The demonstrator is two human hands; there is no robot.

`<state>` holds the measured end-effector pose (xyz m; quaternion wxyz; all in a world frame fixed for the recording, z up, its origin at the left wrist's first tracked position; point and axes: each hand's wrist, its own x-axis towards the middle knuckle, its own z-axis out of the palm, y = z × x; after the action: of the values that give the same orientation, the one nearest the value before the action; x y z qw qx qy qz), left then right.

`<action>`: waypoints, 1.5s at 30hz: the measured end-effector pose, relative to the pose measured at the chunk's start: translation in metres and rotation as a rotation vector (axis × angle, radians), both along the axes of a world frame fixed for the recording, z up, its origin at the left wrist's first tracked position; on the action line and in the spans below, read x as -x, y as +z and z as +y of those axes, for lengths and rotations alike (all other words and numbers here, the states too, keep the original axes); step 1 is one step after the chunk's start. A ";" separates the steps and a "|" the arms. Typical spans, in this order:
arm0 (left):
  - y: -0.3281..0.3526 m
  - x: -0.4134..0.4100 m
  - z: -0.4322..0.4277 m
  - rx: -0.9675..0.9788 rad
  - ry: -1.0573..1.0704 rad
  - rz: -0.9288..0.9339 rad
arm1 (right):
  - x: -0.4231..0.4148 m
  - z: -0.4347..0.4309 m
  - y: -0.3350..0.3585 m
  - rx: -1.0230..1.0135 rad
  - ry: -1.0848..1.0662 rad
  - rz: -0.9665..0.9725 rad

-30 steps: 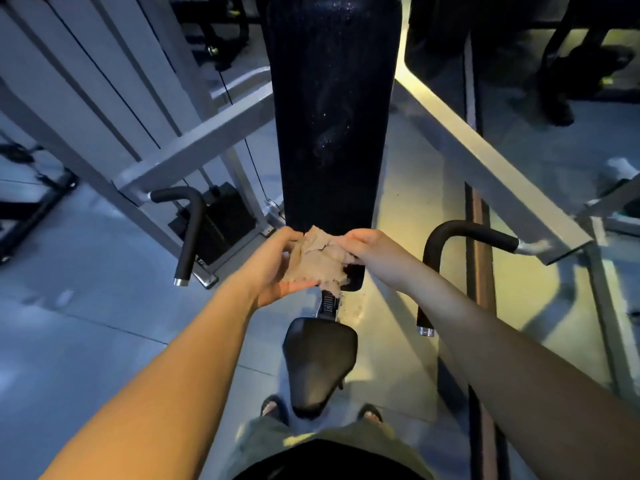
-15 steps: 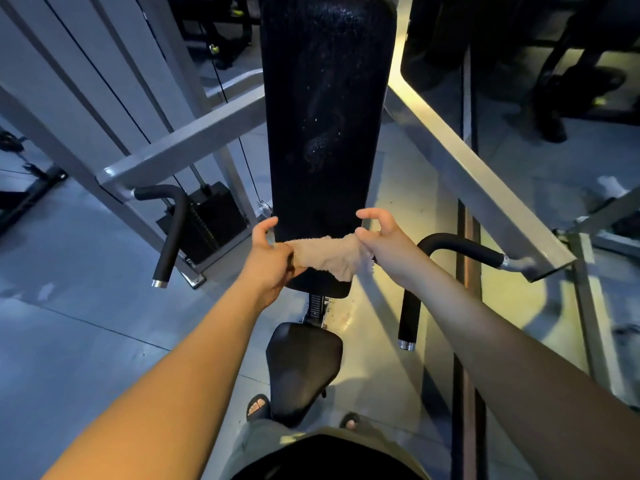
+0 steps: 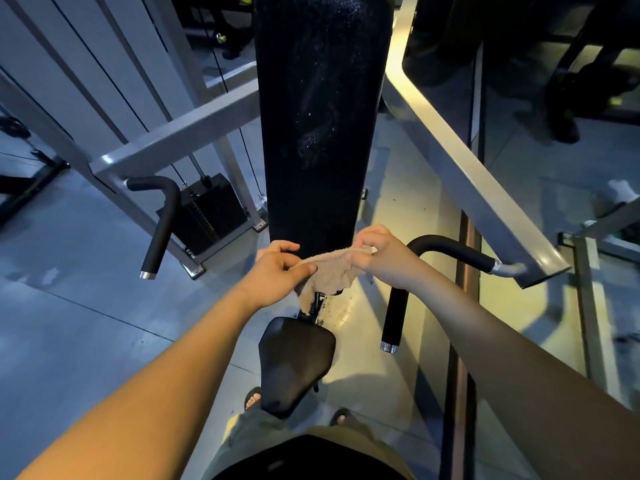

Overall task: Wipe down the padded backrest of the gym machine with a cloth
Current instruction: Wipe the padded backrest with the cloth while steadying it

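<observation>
Padded backrest (image 3: 322, 133) base behind cloth (image 3: 334, 268)

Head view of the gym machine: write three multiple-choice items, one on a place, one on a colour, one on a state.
1. Across which part of the backrest is the cloth held? A) lower end B) middle C) top
2. What colour is the cloth? A) blue B) beige C) black
3. Which hands grip the cloth? A) left only B) right only C) both

Answers: A, it spans the pad's bottom edge, just above the post; B, it looks tan against the black pad; C, the left hand and right hand each pinch an end.
</observation>
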<state>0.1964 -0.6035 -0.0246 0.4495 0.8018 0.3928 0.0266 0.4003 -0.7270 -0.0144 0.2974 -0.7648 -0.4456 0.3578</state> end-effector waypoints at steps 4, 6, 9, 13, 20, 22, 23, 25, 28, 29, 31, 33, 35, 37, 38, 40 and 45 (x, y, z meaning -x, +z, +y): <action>-0.003 0.006 -0.005 0.328 0.132 -0.275 | 0.006 0.006 0.006 -0.031 -0.161 0.298; -0.003 0.006 -0.004 0.404 0.156 -0.302 | 0.009 0.016 0.007 -0.042 -0.213 0.345; -0.004 0.003 0.001 0.387 0.163 -0.190 | 0.016 0.029 0.010 0.005 -0.126 0.296; -0.007 0.007 0.016 0.665 0.424 -0.277 | 0.034 0.047 0.014 0.043 0.039 0.132; -0.021 0.025 0.045 0.776 0.350 -0.360 | 0.053 0.075 0.006 0.106 -0.026 0.262; -0.024 0.023 0.049 0.798 0.345 -0.406 | 0.050 0.077 0.003 0.100 -0.069 0.136; -0.023 0.021 0.050 0.814 0.381 -0.428 | 0.048 0.077 0.001 0.100 -0.048 0.087; -0.023 0.014 0.053 0.871 0.444 -0.469 | 0.046 0.078 -0.004 0.115 0.014 0.046; -0.022 0.003 0.053 0.950 0.496 -0.529 | 0.039 0.083 -0.010 0.104 0.017 0.076; -0.022 -0.002 0.053 0.960 0.507 -0.534 | 0.035 0.085 -0.011 0.089 0.002 0.079; -0.021 -0.012 0.052 0.954 0.513 -0.521 | 0.021 0.090 -0.017 0.067 -0.020 0.097; -0.022 -0.028 0.048 0.910 0.507 -0.485 | 0.006 0.093 -0.021 0.067 -0.015 0.107; -0.025 -0.047 0.043 0.858 0.549 -0.462 | -0.012 0.095 -0.025 0.071 -0.011 0.152; -0.026 -0.066 0.040 0.822 0.643 -0.445 | -0.031 0.097 -0.027 0.077 -0.034 0.272; -0.026 -0.077 0.037 0.805 0.684 -0.441 | -0.042 0.098 -0.031 0.075 -0.053 0.351; -0.027 -0.097 0.032 0.766 0.721 -0.420 | -0.061 0.098 -0.038 0.087 -0.067 0.479; -0.039 -0.136 0.022 0.590 0.703 -0.298 | -0.095 0.097 -0.048 0.133 0.080 0.496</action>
<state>0.3324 -0.5816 -0.0638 0.6728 0.4463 0.5622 0.1791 0.4948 -0.6301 -0.0621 0.3325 -0.6533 -0.3643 0.5744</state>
